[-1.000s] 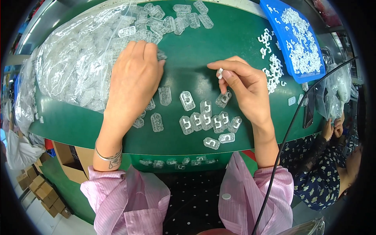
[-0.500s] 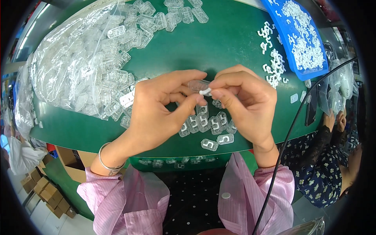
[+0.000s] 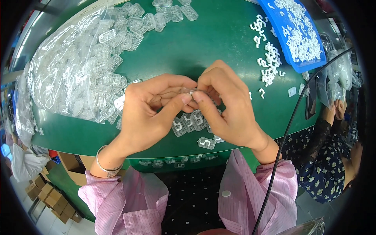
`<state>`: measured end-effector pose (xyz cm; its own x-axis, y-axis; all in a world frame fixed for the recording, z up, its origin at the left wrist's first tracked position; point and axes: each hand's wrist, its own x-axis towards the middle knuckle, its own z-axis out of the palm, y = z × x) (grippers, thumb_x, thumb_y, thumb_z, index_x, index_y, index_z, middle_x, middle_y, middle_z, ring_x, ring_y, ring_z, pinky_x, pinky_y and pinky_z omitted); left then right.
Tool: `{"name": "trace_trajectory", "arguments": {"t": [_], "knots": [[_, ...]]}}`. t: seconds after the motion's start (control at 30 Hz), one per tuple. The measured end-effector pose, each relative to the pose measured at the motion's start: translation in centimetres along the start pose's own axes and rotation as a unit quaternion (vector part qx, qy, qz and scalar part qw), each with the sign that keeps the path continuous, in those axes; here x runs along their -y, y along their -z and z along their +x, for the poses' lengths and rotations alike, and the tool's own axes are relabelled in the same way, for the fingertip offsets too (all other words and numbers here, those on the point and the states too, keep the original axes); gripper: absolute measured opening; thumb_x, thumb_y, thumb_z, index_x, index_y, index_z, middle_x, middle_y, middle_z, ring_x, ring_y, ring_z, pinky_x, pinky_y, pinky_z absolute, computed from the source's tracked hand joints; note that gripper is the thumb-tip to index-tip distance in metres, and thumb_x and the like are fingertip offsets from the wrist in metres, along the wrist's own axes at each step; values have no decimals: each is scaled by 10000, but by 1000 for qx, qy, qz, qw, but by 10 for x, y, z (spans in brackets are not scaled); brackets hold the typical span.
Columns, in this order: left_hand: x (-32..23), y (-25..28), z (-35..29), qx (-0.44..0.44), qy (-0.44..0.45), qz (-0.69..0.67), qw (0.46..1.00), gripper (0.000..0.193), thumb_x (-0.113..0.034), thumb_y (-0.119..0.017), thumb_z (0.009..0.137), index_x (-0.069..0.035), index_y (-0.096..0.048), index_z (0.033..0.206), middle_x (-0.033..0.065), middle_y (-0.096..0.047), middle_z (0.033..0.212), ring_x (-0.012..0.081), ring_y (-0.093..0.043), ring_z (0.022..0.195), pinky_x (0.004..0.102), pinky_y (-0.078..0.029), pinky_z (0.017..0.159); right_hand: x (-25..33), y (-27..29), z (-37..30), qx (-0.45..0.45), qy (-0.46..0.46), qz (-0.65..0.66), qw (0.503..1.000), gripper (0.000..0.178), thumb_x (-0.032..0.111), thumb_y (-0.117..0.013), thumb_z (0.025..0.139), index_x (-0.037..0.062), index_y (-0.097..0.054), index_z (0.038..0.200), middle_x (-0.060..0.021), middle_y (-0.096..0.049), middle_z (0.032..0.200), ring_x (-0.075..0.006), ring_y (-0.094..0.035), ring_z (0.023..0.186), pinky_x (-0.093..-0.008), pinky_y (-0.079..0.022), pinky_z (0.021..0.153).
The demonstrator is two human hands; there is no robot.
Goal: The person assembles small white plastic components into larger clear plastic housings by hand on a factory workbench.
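Note:
Above the green table, both my hands meet on a small see-through plastic case (image 3: 188, 90). My left hand (image 3: 145, 111) grips its left side between thumb and curled fingers. The thumb and forefinger of my right hand (image 3: 229, 103) pinch its right side. A bit of a small white curved piece (image 3: 191, 93) shows between the two thumbs; the rest of it is hidden. Below my hands lie several see-through cases (image 3: 188, 122) with white curved pieces in them, partly covered by my right hand. One such case (image 3: 206, 143) lies nearer the table edge.
A large plastic bag (image 3: 62, 66) spills see-through cases (image 3: 137, 25) at the left. Loose white curved pieces (image 3: 270, 58) lie at the right beside a blue tray (image 3: 291, 64) full of them. A black cable (image 3: 291, 121) crosses the right side, near a co-worker's arm (image 3: 327, 119).
My right hand has come left and closed in on my left. The white piece, held at the case before, is now mostly covered by my thumbs. The view has shifted slightly.

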<state>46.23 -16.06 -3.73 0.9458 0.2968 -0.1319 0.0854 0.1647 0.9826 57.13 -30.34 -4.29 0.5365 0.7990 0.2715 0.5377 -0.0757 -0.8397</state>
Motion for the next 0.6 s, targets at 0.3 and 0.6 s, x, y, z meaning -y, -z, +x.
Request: {"name": "trace_trajectory", "arguments": {"t": [0.3, 0.6], "knots": [[9, -5, -3, 83, -231, 321, 915, 209, 37, -676, 775, 21, -641, 980, 111, -596, 793, 220, -607, 605, 317, -480, 536, 2, 76, 4, 132, -118, -214, 961, 216, 72, -742, 712, 10, -562, 814, -140, -597, 804, -347, -605, 693, -416, -460, 615], [-22, 28, -1, -93, -245, 635, 727, 259, 13, -663, 664, 10, -637, 922, 107, -561, 887, 288, -558, 796, 374, -487, 636, -20, 70, -4, 159, -148, -349, 912, 136, -94, -644, 654, -42, -568, 754, -217, -604, 784, -413, -590, 741, -449, -468, 661]]}}
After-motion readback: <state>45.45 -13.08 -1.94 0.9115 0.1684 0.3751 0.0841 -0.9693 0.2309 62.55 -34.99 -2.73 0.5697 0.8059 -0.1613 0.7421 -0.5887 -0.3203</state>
